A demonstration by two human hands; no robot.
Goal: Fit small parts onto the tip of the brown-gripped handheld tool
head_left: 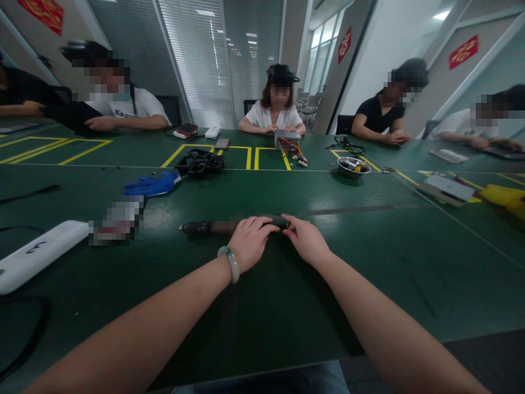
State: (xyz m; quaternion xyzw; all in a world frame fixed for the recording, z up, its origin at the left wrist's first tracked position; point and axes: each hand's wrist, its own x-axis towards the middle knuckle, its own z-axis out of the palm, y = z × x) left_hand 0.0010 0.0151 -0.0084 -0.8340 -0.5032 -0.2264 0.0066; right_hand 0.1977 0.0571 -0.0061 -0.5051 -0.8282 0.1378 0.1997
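A dark electric screwdriver lies sideways on the green table, its narrow metal tip pointing left. My left hand, a pale bangle at its wrist, is closed over the rear half of the body from above. At the right end of the tool, my right hand pinches with thumb and fingertips. What exactly those fingertips grip is partly hidden. The two hands are close together, almost touching.
Left of me lie a white device, a blurred-out phone-like item and a blue glove. Farther off are black plastic parts, a power supply with wires and a metal bowl. Several people sit opposite.
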